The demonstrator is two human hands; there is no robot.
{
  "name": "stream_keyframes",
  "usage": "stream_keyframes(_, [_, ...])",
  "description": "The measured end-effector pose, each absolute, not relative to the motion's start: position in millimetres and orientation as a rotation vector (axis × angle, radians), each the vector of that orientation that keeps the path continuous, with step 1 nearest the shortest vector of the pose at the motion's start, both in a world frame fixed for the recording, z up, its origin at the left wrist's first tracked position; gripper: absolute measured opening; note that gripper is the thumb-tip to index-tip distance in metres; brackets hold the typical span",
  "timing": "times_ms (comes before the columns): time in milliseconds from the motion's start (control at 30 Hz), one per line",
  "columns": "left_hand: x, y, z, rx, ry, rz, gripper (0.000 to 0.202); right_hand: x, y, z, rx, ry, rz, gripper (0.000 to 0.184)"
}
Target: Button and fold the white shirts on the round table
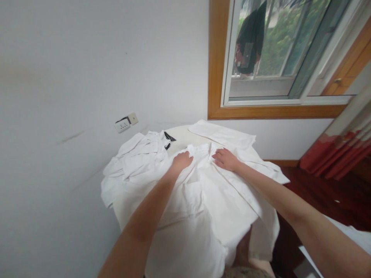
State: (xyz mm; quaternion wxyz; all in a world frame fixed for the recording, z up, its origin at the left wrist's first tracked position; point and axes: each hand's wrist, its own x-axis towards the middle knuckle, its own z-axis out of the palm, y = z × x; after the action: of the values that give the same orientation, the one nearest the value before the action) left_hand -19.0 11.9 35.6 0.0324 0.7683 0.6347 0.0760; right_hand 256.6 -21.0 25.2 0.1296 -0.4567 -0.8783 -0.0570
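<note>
A white shirt (203, 200) lies spread over a small round table (181, 135), hanging down its front. My left hand (182, 160) is closed on the fabric near the shirt's collar. My right hand (226, 159) lies just to the right of it, fingers together and pressed flat on the cloth at the collar. More white garments (136, 158) are heaped at the table's left, with a black label (169, 137) showing. A folded white piece (222, 135) lies at the back right.
A white wall with a socket (126, 122) stands behind the table. A wood-framed window (278, 58) is at the upper right, with a person in dark clothes outside. Red curtain (336, 150) and dark wooden floor (324, 193) are to the right.
</note>
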Motion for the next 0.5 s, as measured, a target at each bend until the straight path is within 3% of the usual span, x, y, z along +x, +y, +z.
stream_keyframes(200, [-3,17,12,2.296,2.181,0.906,0.032,189,-4,35,-1.706,-2.228,-0.245,0.027])
stream_keyframes(367, [-23,32,-3,2.239,1.98,0.989,0.028,177,10,17,-1.804,-2.098,-0.104,0.028])
stream_keyframes(500, [-37,42,-4,2.199,1.835,1.035,0.039,180,11,16,-1.733,-1.974,-0.107,0.028])
